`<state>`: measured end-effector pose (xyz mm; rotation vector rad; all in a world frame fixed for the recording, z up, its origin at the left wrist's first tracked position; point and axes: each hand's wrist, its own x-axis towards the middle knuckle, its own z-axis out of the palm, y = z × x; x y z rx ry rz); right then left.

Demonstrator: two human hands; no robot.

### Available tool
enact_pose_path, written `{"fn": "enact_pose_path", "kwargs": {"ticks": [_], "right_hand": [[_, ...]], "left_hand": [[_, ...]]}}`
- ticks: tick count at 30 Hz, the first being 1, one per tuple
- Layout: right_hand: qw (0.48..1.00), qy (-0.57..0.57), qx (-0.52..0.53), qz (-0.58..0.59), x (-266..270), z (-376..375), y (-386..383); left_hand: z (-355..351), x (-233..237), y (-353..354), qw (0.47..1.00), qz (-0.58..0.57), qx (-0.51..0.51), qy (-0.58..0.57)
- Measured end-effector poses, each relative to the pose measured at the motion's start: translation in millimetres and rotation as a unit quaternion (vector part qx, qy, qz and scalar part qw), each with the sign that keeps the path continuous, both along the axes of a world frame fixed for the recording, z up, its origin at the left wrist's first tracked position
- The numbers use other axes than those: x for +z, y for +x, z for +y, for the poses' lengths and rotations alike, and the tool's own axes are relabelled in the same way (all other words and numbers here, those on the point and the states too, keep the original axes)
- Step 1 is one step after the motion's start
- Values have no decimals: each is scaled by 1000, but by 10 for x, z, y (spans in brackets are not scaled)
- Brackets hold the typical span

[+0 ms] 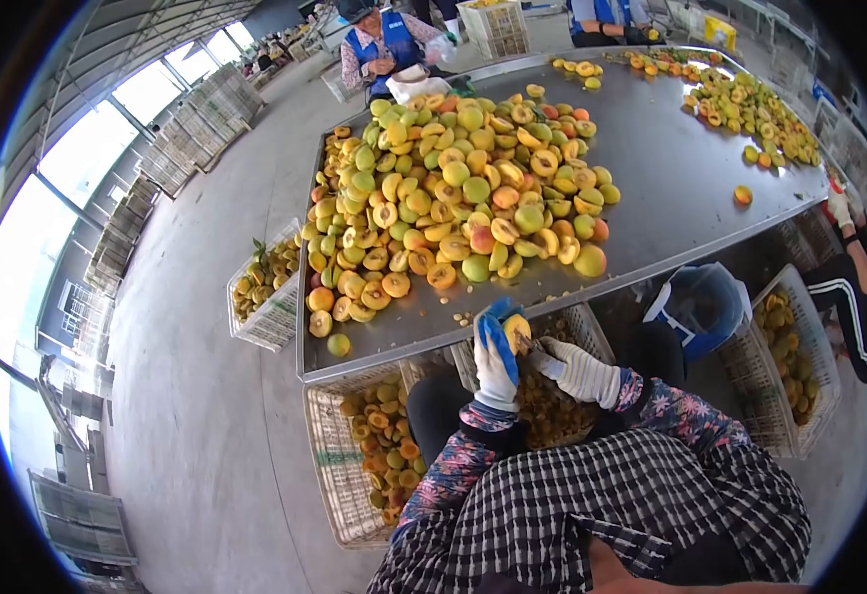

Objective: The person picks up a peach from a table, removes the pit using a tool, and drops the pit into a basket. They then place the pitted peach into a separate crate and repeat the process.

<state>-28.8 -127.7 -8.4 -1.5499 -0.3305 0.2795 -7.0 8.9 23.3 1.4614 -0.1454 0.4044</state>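
My left hand (496,364), in a white glove with blue on the fingers, grips a yellow fruit piece (517,335) just off the front edge of the metal table (384,346). From the right, my right hand (584,373), in a white knitted glove, is closed on a small tool whose tip touches the fruit; the tool is mostly hidden. A large heap of whole and halved fruit (453,188) lies on the table beyond my hands. Beneath them is a crate (592,332) with dark fruit pieces in it.
Crates of fruit stand at lower left (329,485), left (265,322) and right (819,366). A blue bucket (706,312) is under the table edge. Co-workers in blue vests (394,45) are across the table; another person (849,287) sits at the right.
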Motion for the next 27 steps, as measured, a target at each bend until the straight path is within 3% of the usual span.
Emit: {"fn": "enact_pose_path", "kwargs": {"ticks": [3, 4, 6, 7, 8, 9, 11, 12, 14, 16, 17, 19, 20, 21, 22, 23, 25, 26, 27], "right_hand": [[961, -32, 68, 267, 509, -54, -74], [969, -70, 69, 229, 470, -53, -69], [979, -174, 103, 22, 178, -125, 3], [964, -223, 118, -81, 5, -164, 31], [976, -167, 117, -71, -4, -152, 52], [978, -161, 122, -46, 0, -182, 47], [980, -149, 134, 5, 90, -246, 58], [965, -222, 123, -68, 71, -268, 98], [975, -173, 57, -125, -384, -247, 192], [936, -312, 23, -162, 120, -184, 6], [946, -302, 47, -109, 369, -149, -34], [969, -187, 26, -162, -39, -133, -31], [981, -128, 28, -142, -92, -104, -38], [979, -167, 64, -101, 24, -140, -46], [972, -204, 74, -95, -31, -155, -24], [963, -241, 84, -89, -94, -161, -36], [959, -246, 47, -130, -193, -108, -87], [955, -251, 28, -155, -202, -85, -84], [983, -180, 44, -3, -54, -53, -109]], "left_hand": [[53, -319, 66, 980, 97, -67, -161], [103, -416, 92, 998, 52, -29, -6], [150, -293, 78, 995, 70, -30, 64], [200, -421, 122, 987, 34, -35, 153], [231, -401, 147, 971, -8, -34, 237], [231, -381, 150, 987, 85, -89, 102], [207, -284, 166, 930, 263, -187, -174], [202, -327, 189, 943, 235, -171, -162], [193, -464, 211, 964, 182, -139, -138], [144, -443, 200, 957, 164, -140, -194], [132, -460, 176, 952, 161, -138, -220], [217, -554, 183, 892, 213, -217, -333], [251, -551, 218, 885, 251, -227, -319], [277, -504, 230, 878, 283, -237, -305], [287, -452, 184, 942, 214, -209, -150], [278, -366, 127, 974, 139, -178, 11], [264, -385, 120, 977, 127, -160, 52], [250, -502, 199, 963, 193, -174, -69], [245, -618, 239, 930, 257, -185, -187]]}}
